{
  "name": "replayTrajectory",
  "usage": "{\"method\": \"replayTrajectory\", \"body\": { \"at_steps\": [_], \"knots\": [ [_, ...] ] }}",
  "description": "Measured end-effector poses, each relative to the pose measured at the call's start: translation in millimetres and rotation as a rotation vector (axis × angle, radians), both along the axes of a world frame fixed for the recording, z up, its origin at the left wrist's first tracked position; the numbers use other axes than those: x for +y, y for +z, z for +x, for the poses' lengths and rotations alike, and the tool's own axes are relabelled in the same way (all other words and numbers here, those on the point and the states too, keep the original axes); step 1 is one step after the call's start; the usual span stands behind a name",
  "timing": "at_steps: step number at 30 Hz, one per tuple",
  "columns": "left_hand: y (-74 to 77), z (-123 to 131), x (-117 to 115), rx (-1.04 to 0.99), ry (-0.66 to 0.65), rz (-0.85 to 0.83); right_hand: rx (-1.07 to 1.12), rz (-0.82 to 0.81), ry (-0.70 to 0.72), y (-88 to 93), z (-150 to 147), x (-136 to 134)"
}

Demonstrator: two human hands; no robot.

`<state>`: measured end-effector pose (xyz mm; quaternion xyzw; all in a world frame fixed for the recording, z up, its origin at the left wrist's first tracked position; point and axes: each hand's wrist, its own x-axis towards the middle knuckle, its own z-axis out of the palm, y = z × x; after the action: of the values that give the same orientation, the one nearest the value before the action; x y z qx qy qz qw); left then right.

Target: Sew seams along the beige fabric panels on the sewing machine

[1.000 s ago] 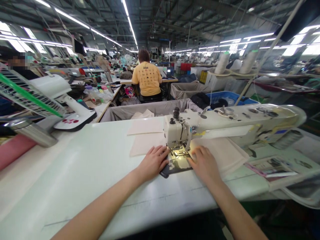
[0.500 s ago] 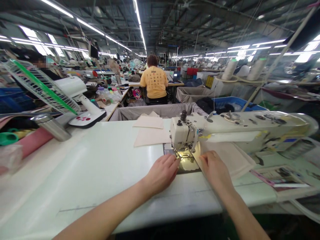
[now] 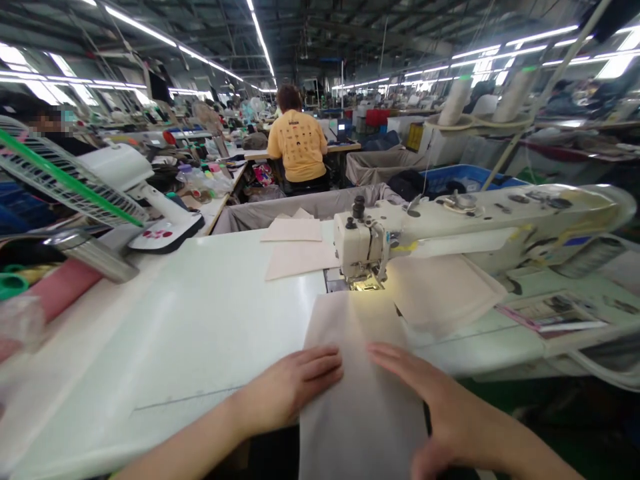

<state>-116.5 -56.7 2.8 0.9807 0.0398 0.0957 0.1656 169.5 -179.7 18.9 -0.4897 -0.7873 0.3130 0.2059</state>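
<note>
A long beige fabric piece [image 3: 360,400] lies in front of the sewing machine [image 3: 357,243], its far end close to the lit needle area and its near end hanging past the table edge. My left hand [image 3: 300,377] rests its outstretched fingers on the fabric's left side. On the right side, my right hand [image 3: 430,393] touches the fabric with extended fingertips, the thumb spread apart near the edge. Another beige fabric piece [image 3: 445,293] lies under the machine arm. Left of the machine head are smaller beige pieces [image 3: 295,257].
A steel flask [image 3: 95,253] and a white fan [image 3: 160,213] stand on the left. Thread cones [image 3: 456,100] rise behind the machine. A tray [image 3: 555,313] of small items sits at right. A person in a yellow shirt [image 3: 297,143] sits ahead, facing away.
A long beige fabric piece now covers the plate in front of the needle. Both hands have moved back from the needle area onto it. The right hand's pinch has opened.
</note>
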Motion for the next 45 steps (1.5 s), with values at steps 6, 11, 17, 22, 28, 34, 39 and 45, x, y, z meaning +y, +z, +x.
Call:
{"method": "replayTrajectory", "body": {
  "at_steps": [6,11,17,22,28,34,39,45],
  "knots": [
    [14.3,-31,2,0.078,0.075,-0.215,-0.200,0.254,0.192,-40.0,9,-7],
    [26.7,-16,9,0.011,0.477,-0.744,0.179,0.032,-0.151,-35.4,-5,29],
    [13.3,9,26,-0.047,0.980,-0.714,0.389,-0.079,-0.730,-51.3,-23,71],
    [-0.2,12,24,-0.045,1.040,-0.489,0.252,0.049,-0.702,-51.4,-29,71],
    [-2.4,15,24,0.025,1.066,-0.393,0.185,0.062,-0.735,-51.8,-30,74],
    [0.5,21,28,0.073,1.063,-0.363,0.166,0.060,-0.765,-52.8,-31,76],
    [6.0,25,26,0.272,1.039,-0.208,0.085,0.055,-0.743,-45.2,-31,77],
    [0.5,35,23,0.006,0.766,0.228,-0.120,0.371,-0.497,-40.0,-23,67]
  ]
}}
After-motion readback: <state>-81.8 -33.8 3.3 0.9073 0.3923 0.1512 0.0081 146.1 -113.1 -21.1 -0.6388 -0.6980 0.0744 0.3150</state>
